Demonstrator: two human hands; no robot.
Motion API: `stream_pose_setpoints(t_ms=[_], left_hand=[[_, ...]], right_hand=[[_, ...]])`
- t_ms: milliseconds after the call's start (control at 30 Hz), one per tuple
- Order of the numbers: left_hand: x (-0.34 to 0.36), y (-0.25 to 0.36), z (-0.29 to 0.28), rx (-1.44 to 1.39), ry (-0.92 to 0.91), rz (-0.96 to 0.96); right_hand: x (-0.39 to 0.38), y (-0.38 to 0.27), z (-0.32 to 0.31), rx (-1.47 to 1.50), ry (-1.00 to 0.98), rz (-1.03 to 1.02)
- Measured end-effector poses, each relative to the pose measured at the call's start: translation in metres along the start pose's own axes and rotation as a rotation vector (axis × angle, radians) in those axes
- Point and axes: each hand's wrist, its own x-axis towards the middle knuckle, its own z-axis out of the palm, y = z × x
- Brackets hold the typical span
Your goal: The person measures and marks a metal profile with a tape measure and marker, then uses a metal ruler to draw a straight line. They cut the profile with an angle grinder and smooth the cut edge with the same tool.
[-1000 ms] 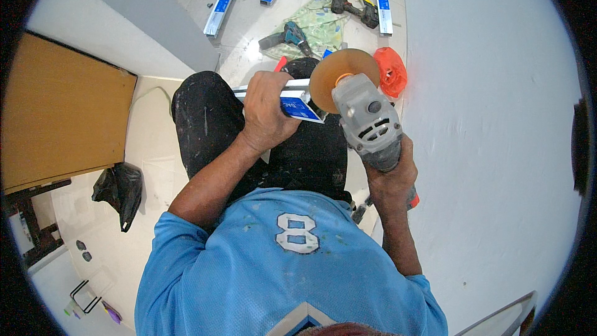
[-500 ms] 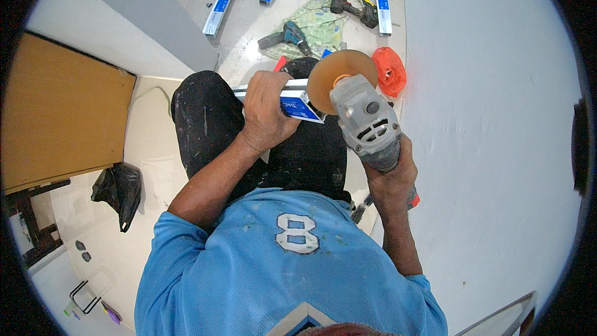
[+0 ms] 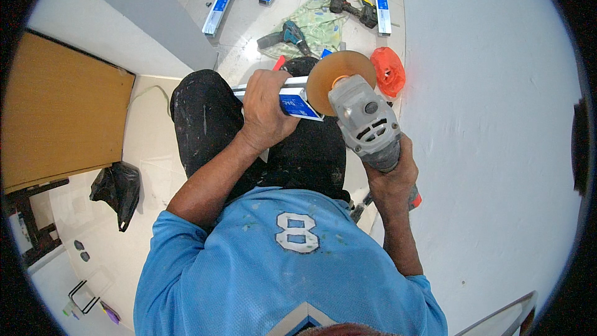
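Note:
My left hand (image 3: 267, 107) is wrapped over a white metal profile (image 3: 297, 84) with a blue printed film on its side, steadying it across my knees. In my right hand (image 3: 398, 177) is a grey angle grinder (image 3: 367, 115), gripped round its body. Its round brown disc (image 3: 333, 81) stands at the right end of the profile and looks to be touching it, though the exact contact is hard to make out. The disc's outline is sharp enough that I cannot tell whether it spins. The grinder's rear end is partly hidden behind my right hand.
Ahead on the tiled floor, a teal cordless drill (image 3: 287, 37) lies on a green patterned cloth (image 3: 317, 22). Beside it are a dark drill (image 3: 354, 9), several blue-and-white profiles (image 3: 381, 0) and an orange bag (image 3: 388, 71). A white wall (image 3: 491, 118) rises at right; a black bag (image 3: 118, 193) sits left.
Almost nothing differs. The profile's end, the disc and the grinder have shifted very slightly left in the picture, with both hands keeping their grip.

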Motion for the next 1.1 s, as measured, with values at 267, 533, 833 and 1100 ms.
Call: stream_pose_setpoints(t_ms=[267,533,833,1100], left_hand=[[0.0014,0.0026,-0.0008,0.016,-0.007,0.002],[-0.0001,0.0018,0.0012,0.011,0.013,0.015],[0.0012,0.0023,-0.0007,0.02,-0.002,0.014],[0.0018,0.0028,0.0007,0.005,0.008,0.015]], right_hand=[[0.0013,-0.0071,-0.007,-0.014,-0.005,0.015],[0.0006,-0.0016,-0.0063,-0.026,0.01,-0.034],[-0.0008,0.0,-0.0034,-0.011,0.013,-0.038],[-0.0011,-0.0049,-0.0049,0.016,0.007,-0.019]])
